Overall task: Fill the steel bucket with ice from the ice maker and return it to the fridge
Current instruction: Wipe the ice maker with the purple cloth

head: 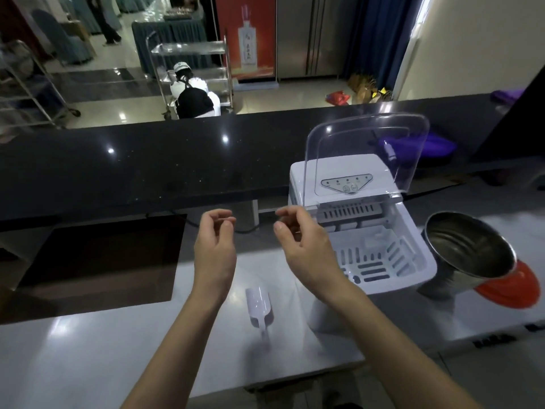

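Observation:
A white ice maker [413,278] stands on the pale counter, its clear lid [368,152] raised. Its slotted white basket [380,258] looks almost bare, with at most a few pale bits at the back. Right of the machine stands the steel bucket [469,255], which has nothing visible inside. A white plastic scoop [260,305] lies on the counter in front, left of the machine. My left hand [214,246] and my right hand [303,243] hover above the counter left of the ice maker. The fingers of both are loosely curled and hold nothing.
A raised black bar top [147,160] runs across behind the counter. A red lid or plate [513,287] lies under the bucket's right side. A dark recess [97,261] opens at the left. Beyond the bar, a person crouches by a steel trolley [191,69]; a steel fridge [309,33] stands behind.

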A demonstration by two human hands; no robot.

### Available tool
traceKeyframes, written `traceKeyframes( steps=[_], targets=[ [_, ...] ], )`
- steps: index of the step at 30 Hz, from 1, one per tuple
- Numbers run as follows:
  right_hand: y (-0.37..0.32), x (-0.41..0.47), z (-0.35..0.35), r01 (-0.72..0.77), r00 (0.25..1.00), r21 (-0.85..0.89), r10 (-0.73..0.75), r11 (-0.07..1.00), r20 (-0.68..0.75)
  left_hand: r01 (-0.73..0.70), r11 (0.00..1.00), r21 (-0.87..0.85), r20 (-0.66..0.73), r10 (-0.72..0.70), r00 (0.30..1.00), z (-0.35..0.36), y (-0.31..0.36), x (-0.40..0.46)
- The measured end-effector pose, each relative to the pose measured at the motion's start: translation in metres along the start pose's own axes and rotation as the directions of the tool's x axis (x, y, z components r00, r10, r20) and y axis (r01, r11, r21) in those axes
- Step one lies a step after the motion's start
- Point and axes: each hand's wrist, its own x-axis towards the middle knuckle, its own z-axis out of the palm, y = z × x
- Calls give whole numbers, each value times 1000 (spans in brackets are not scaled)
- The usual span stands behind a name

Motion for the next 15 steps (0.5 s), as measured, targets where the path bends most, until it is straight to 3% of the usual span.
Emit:
traceKeyframes(
  steps=[9,15],
  targets=[
    [-6,36,-123,276,937,25,-263,961,-231,-252,966,-60,97,256,962,99,89,-8],
    [22,65,-209,313,895,42,-280,949,-348,-295,955,-28,182,295,938,193,118,-21]
  ],
)
